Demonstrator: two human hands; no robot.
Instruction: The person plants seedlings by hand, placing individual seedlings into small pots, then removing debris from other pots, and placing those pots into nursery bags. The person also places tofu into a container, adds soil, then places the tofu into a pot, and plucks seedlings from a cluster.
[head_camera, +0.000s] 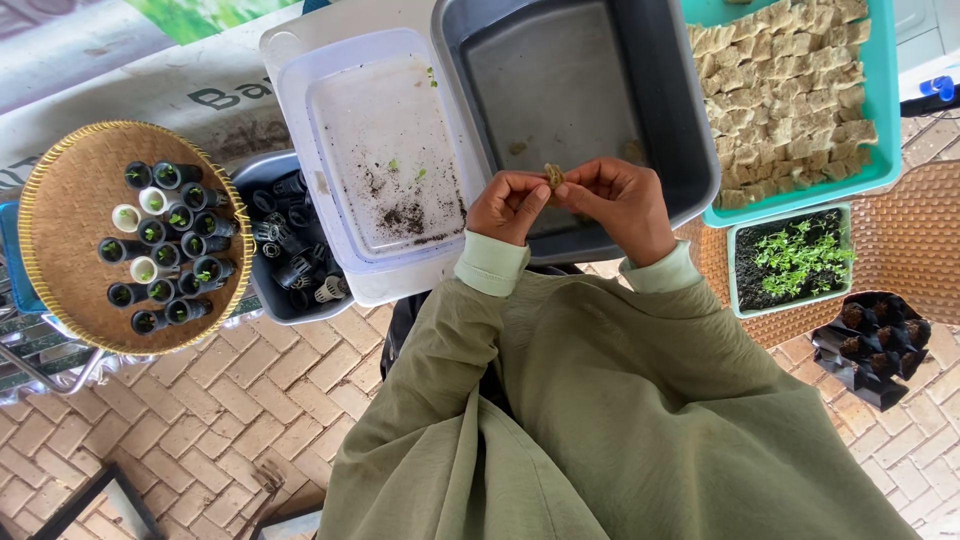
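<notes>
Both grips meet at centre of frame, just above the pale green cuffs. Left hand (508, 205) and right hand (618, 205) are each pressed together at the fingertips, pinching the same small sponge cube (553, 175) between them; it sits betw. the two thumbs, only its top edge showing, held over the near rim of the grey tub (690, 150).

Handling, as a judgement: cube looks v. light, soft and squashy, prob. damp, so it will give under any squeeze and could tear if pulled apart hard. Best held by opposite side faces w/ fingertips only, light pressure, as both hands do now. Not slippery by the look of it, the surface is rough.

Looks: tan-yellow, fibrous, roughly square, same colour and kind as the mass of cut cubes (790, 90) packed in the teal tray (885, 120) at upper right. Can't tell if a seedling is already in it, too small.

Around: grey tub is nearly bare inside, a few specks. Left of it a white tray (300, 130) w/ soil crumbs and a couple of green bits. Further left a small grey bin of black net pots (295, 255), then a round woven basket (70, 215) holding black and white pots w/ sprouts. Right side, mid frame: small green tray of seedlings (795, 255) in dark soil, and below it black pots (880, 335) w/ plugs. Brick paving lower frame
</notes>
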